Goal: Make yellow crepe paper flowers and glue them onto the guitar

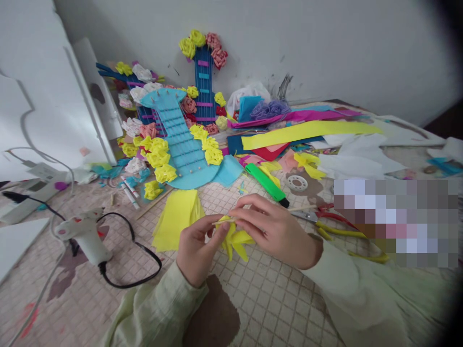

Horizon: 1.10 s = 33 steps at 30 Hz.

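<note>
Yellow crepe paper (238, 239), cut into petal-like strips, hangs between my two hands. My left hand (198, 246) pinches its upper edge between thumb and finger, against a thin wooden stick (219, 222). From the other side, my right hand (277, 231) closes its fingers on the stick and the top of the paper. Part of the stick is hidden behind my fingers. Just behind my left hand lies a stack of yellow paper sheets (175, 221). A green cutter knife (265, 183) rests beyond my right hand.
A white glue gun (87, 236) with a black cord lies at left. Pliers with red and yellow handles (340, 229) are at right. A light-blue stringed board (184, 144) with yellow paper flowers (157, 154) leans behind. A white spool (297, 182) and a yellow strip (311, 131) lie farther back.
</note>
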Each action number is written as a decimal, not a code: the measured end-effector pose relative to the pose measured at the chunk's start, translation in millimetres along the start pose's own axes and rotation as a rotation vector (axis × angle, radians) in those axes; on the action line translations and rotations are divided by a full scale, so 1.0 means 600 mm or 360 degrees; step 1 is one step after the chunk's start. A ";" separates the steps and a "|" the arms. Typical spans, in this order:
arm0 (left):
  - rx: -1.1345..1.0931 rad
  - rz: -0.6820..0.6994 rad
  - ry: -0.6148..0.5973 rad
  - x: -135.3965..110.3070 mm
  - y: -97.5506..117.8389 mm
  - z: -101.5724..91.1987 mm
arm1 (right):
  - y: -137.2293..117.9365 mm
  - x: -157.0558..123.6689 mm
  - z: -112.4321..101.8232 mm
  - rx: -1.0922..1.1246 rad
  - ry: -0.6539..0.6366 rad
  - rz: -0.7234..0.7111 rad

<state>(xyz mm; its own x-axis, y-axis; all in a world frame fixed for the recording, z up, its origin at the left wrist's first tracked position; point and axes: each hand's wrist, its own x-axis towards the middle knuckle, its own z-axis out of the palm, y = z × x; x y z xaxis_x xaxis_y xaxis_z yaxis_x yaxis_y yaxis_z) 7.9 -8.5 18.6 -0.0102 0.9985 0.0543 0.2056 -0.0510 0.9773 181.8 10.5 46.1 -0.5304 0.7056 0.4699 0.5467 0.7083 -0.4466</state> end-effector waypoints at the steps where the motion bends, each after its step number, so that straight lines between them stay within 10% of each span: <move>1: -0.0006 -0.0001 -0.0001 0.000 -0.001 0.000 | 0.000 -0.001 0.001 0.0007 0.0009 -0.0017; 25: -0.0034 0.0026 0.0015 0.002 0.014 0.000 | -0.003 -0.001 0.008 -0.0272 0.0288 -0.0286; 33: 0.0012 0.0150 0.0026 -0.001 0.005 0.000 | 0.000 0.000 0.016 0.0111 0.0213 -0.0087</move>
<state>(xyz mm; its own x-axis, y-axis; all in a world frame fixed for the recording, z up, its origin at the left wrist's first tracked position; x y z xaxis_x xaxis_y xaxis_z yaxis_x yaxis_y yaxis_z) 8.7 -8.9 21.3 -0.0062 0.9888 0.1493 0.2140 -0.1445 0.9661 175.7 10.6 39.1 -0.4643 0.6603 0.5902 0.4708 0.7485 -0.4670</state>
